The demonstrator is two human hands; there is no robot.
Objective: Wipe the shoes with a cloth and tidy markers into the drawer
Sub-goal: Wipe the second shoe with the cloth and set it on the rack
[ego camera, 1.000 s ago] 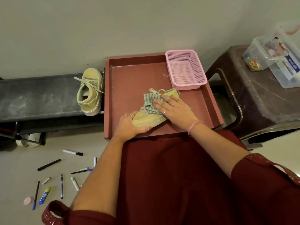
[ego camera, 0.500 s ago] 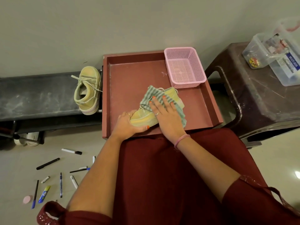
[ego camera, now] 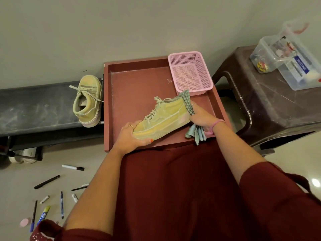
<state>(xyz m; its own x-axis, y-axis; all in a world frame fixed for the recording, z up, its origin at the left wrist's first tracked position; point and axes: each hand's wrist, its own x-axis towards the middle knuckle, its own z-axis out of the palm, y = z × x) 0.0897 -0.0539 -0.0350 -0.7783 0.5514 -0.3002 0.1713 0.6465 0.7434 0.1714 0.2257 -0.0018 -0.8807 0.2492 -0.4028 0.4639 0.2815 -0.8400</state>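
Shoe (ego camera: pixel 163 119) in red drawer (ego camera: pixel 135 87), left hand (ego camera: pixel 129 136) grip on toe, right hand (ego camera: pixel 201 117) grip clutching cloth (ego camera: pixel 196 133) at heel

Home room, plain wall (ego camera: pixel 86 32), tiled floor (ego camera: pixel 15 180), plastic stool (ego camera: pixel 269 105), shoe bench (ego camera: pixel 34 108)

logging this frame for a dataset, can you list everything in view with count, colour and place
shoe in hand: 1, yellow-green, over the drawer
cloth: 1, green striped, at that shoe's heel
second shoe: 1, yellow-green, on the dark shelf, left
drawer: 1, red-brown, centre
basket: 1, pink, drawer's far right corner
pens and markers: about ten, black, white, blue, on the floor, lower left
stool: 1, dark brown, right
clear boxes: 2, on the stool
left hand: grip on the shoe's toe
right hand: grip on the cloth at the heel
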